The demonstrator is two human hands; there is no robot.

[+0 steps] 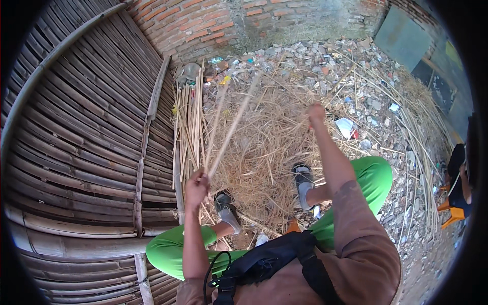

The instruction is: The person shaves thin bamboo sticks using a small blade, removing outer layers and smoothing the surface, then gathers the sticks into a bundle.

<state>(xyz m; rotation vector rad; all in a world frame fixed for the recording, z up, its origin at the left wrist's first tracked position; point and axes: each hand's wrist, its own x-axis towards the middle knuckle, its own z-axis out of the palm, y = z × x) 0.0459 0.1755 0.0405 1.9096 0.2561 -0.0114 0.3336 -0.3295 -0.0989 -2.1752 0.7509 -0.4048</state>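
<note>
My left hand (196, 189) is closed around the lower end of two pale bamboo strips (231, 128), which slant up and away from it, blurred by motion. Farther off to the right, my right hand (316, 115) is held out in a fist over the debris. A small reddish bit shows at its edge, but what the fist holds cannot be made out. Between the hands lies a heap of straw-coloured shavings (269, 137). Just left of the held strips, a bundle of similar bamboo strips (190, 122) leans beside the bamboo wall.
A slatted bamboo wall (96, 127) rises on the left, a brick wall (213, 23) at the back. Rubble and litter (376, 104) cover the ground. Long strips (414, 127) lie at the right. A person in dark clothing (460, 178) sits at the far right by an orange stool (452, 213).
</note>
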